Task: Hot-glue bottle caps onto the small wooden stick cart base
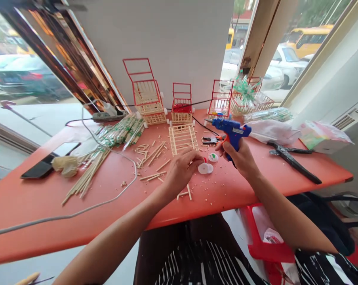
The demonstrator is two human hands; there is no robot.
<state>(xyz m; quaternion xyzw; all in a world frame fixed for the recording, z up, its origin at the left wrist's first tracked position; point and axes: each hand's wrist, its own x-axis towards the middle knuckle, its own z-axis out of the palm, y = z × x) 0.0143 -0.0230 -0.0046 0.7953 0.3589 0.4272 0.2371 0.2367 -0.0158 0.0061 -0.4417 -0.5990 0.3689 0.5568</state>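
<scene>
My right hand [243,157] grips a blue hot glue gun [233,132] by its handle, raised above the table with its nozzle to the left. My left hand [183,166] is closed, fingertips together beside white round plastic caps [203,169]; what they pinch is hidden. A small red piece shows at those fingertips. Just beyond lies a white cap with a green mark [213,157]. Past my left hand rests a flat frame of wooden sticks [183,139]. Two short sticks [189,192] lie on the near side of that hand.
Small stick-built carts with red handles [147,97] stand along the wall. Cut sticks [155,154] and a stick bundle [88,174] cover the left-middle table [113,213]. Pliers [211,140] lie behind the glue gun, large black-handled cutters [294,160] at right. A grey cable [107,202] crosses the left.
</scene>
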